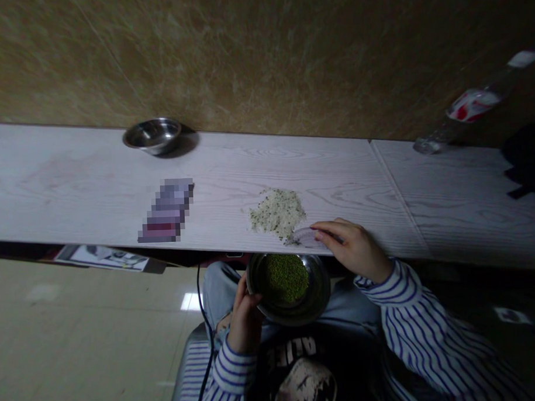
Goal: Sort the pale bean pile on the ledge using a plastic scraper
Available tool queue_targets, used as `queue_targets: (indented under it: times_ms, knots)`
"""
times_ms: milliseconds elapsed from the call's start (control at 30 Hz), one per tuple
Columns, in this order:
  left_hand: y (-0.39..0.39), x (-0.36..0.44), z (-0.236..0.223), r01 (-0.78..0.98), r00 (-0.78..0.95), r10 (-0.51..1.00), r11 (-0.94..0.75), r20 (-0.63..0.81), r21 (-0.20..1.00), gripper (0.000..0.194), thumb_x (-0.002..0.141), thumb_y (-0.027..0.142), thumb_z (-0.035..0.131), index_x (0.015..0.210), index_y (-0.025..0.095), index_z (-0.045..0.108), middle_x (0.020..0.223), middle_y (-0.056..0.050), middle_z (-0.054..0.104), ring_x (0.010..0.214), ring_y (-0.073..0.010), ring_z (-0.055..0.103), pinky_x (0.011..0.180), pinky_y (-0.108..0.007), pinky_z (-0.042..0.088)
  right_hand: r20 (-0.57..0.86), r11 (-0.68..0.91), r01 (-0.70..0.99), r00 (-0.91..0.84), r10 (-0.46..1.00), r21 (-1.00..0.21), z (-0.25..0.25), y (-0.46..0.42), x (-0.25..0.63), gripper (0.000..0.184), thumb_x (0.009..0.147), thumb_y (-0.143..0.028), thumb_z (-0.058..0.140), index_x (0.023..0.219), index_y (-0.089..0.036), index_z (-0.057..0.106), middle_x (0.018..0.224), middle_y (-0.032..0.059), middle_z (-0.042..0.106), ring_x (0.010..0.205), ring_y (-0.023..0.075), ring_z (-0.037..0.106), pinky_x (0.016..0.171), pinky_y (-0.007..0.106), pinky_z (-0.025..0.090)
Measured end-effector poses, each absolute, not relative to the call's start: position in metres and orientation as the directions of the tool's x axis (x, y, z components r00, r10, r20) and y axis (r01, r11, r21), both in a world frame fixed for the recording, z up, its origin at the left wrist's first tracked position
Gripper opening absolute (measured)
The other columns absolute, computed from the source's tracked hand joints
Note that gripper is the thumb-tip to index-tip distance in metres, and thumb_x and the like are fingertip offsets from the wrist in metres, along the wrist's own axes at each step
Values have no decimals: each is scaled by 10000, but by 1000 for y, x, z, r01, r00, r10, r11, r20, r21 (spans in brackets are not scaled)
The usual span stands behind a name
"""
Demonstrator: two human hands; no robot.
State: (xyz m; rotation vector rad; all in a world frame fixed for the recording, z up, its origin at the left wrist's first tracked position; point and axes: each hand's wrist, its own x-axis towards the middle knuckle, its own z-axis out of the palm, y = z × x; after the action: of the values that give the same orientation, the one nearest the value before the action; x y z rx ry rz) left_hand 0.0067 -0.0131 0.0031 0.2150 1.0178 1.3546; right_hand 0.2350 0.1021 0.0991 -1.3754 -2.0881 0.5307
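Note:
My left hand [246,315] grips the rim of a metal bowl [321,286] at its left side, just below the table's front edge. Green beans [288,277], like mung beans, lie inside that bowl. My right hand [354,244] pinches a thin, clear, pale plastic piece [307,236], perhaps a scoop or a lid; its exact kind is unclear. The piece rests at the table edge, at the near side of a pile of white grains [277,213] with green beans mixed in. A few dark specks show by the tip of the plastic piece.
A second metal bowl [153,136] stands against the wall at the back left of the pale wooden table [222,167]. Left of the pile lies a blurred-out flat item [166,211]. A clear bottle [472,105] stands at the right, near a dark object [527,159]. A black cable [203,302] hangs left of my legs.

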Motion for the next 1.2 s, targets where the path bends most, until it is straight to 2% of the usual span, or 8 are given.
queue_targets:
  times_ms: [233, 367, 633, 967, 1200]
  knots:
    - [-13, 5, 2, -700, -129, 859, 275, -495, 659, 583, 711, 256, 734, 1291, 282, 684, 1246, -53, 734, 1237, -335, 614, 966, -431, 527, 243, 356, 718, -262, 934, -597, 95, 123, 235, 258, 933, -253, 602, 1092, -205, 800, 906, 83, 796, 777, 211, 711, 751, 347, 575]
    - [-13, 5, 2, -685, -136, 855, 284, -501, 671, 574, 717, 238, 702, 1289, 290, 688, 1162, -48, 750, 1168, -328, 647, 919, -431, 544, 253, 343, 712, -234, 939, -613, 97, 131, 235, 267, 926, -259, 599, 1099, -214, 799, 943, 85, 802, 813, 219, 723, 763, 351, 579]
    - [-14, 5, 2, -691, -134, 862, 272, -488, 670, 544, 724, 260, 726, 1267, 281, 697, 1229, -60, 742, 1231, -333, 624, 924, -429, 549, 293, 270, 700, -91, 952, -662, 91, 124, 255, 285, 905, -286, 602, 1088, -176, 791, 955, 109, 808, 842, 254, 749, 757, 367, 594]
    - [-15, 4, 4, -707, -117, 869, 267, -481, 655, 542, 728, 244, 728, 1267, 285, 697, 1217, -47, 743, 1178, -318, 650, 932, -417, 536, 287, 288, 701, -124, 950, -653, 90, 116, 251, 264, 894, -286, 609, 1050, -195, 802, 944, 99, 816, 833, 254, 759, 751, 366, 603]
    - [-15, 7, 6, -682, -130, 868, 273, -479, 678, 537, 721, 249, 716, 1257, 272, 703, 1240, -58, 743, 1243, -341, 616, 950, -438, 529, 293, 282, 701, -109, 950, -655, 92, 107, 261, 271, 907, -298, 610, 1061, -176, 796, 983, 113, 814, 871, 266, 762, 790, 389, 603]
